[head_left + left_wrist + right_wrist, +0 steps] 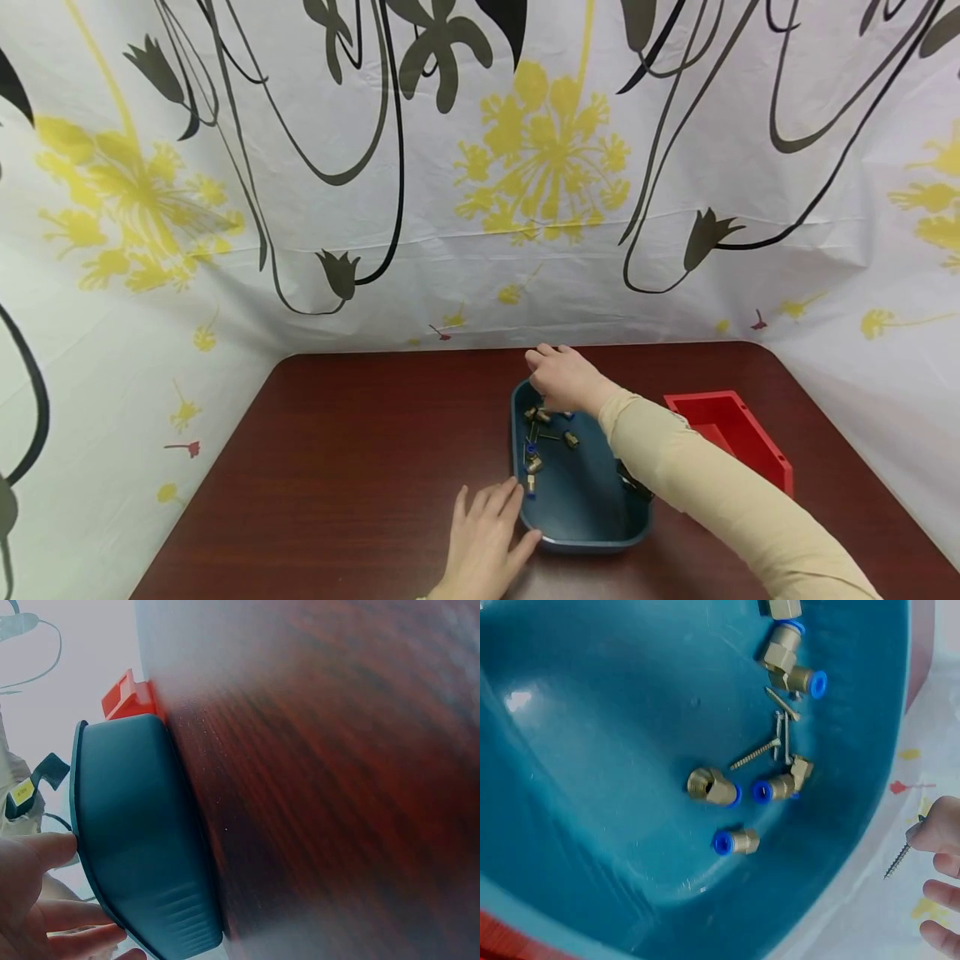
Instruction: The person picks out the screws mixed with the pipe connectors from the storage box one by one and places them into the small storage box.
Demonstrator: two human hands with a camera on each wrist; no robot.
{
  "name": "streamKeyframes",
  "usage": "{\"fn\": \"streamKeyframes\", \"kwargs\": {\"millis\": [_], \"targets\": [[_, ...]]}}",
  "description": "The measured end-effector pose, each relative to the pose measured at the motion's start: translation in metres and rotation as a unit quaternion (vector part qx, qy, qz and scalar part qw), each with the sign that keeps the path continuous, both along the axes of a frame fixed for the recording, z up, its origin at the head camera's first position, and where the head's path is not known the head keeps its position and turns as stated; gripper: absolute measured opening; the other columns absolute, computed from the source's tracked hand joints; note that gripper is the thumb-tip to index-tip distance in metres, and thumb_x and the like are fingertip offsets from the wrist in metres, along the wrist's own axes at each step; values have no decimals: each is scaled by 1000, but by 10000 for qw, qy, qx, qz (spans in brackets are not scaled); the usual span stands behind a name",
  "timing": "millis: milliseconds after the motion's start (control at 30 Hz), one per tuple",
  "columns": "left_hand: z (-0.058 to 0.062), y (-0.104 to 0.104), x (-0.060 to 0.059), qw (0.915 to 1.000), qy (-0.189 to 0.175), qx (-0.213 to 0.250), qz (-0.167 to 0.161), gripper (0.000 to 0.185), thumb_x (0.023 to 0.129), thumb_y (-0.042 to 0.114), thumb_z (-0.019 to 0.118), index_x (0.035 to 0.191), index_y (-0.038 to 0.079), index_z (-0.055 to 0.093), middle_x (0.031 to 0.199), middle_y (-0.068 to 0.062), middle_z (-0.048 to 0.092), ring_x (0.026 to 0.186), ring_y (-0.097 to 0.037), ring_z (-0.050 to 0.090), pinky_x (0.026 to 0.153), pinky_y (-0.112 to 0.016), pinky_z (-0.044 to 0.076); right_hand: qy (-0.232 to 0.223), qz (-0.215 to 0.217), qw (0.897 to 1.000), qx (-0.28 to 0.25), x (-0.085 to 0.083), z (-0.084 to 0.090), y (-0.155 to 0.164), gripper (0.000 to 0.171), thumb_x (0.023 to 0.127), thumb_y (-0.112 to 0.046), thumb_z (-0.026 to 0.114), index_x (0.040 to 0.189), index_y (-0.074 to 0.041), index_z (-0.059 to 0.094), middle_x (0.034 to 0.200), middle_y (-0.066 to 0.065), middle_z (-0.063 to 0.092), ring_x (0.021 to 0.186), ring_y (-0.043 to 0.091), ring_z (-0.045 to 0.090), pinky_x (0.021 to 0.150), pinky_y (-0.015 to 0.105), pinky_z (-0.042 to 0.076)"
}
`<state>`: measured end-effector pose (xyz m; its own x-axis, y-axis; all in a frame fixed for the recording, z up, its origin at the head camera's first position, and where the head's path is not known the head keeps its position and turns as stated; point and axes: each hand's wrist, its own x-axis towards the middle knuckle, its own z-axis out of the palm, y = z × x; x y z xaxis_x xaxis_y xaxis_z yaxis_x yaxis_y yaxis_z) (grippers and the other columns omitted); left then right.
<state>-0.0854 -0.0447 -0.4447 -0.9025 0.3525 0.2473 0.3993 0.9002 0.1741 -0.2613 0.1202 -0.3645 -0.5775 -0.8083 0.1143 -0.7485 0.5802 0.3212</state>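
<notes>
A dark teal tray [592,508] sits on the red-brown table and holds several brass fittings [534,463] with blue ends and a few screws. My right hand [558,375] is over the tray's far rim and pinches a single screw [897,859] at its head, lifted clear of the tray [592,787]. In the right wrist view a brass fitting [712,787] and loose screws [756,754] lie in the tray. My left hand [487,533] rests flat on the table with straight fingers touching the tray's near left side [127,847].
A red open box [731,433] stands on the table right of the tray, its corner [129,697] showing in the left wrist view. A flowered white sheet [480,167] hangs behind and at both sides of the table [337,458].
</notes>
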Motion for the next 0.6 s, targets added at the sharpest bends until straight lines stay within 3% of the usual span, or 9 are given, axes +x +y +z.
{"fn": "streamKeyframes", "kwargs": {"millis": [133,300,600], "targets": [[1,1,0,9999,-150,-11,34,54,81,49,55,119,11,57,121,-1,50,105,-19,46,87,-57,28,-75,-50,9999,-88,-1,6,8,16,72,-14,67,61,-20,58,83,2,44,74,19,36,56,32,31],[0,0,0,10000,-69,-3,27,53,81,48,55,119,11,57,121,-1,50,105,-19,46,87,-56,28,-98,-42,9997,-223,0,17,20,21,73,-10,64,58,-21,54,80,2,41,71,19,32,54,31,25],[-2,1,1,9999,130,49,-3,53,81,48,56,118,10,57,121,-2,51,104,-19,46,87,-56,28,-95,-142,9994,-299,1,28,47,27,70,-7,63,54,-23,48,78,0,38,71,19,31,55,32,26]]}}
